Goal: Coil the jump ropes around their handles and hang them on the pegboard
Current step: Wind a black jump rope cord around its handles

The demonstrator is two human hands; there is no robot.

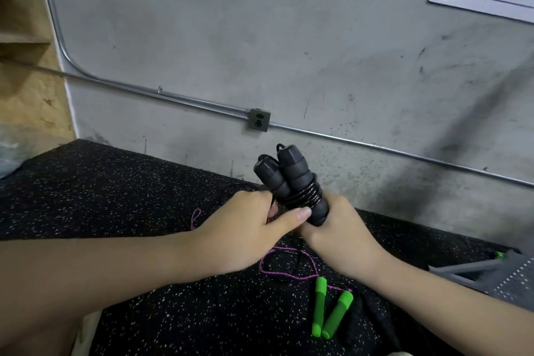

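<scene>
Black jump rope [291, 182], frame centre: two handles side by side, long axis tilted up-left, rope coiled round the middle. My right hand [338, 228] grips the lower ends; left hand [245, 228] pinches the loose rope w/ thumb on the coil. Green-handled rope [329, 309] lies lower right on the mat [115, 196], not yet coiled.
</scene>
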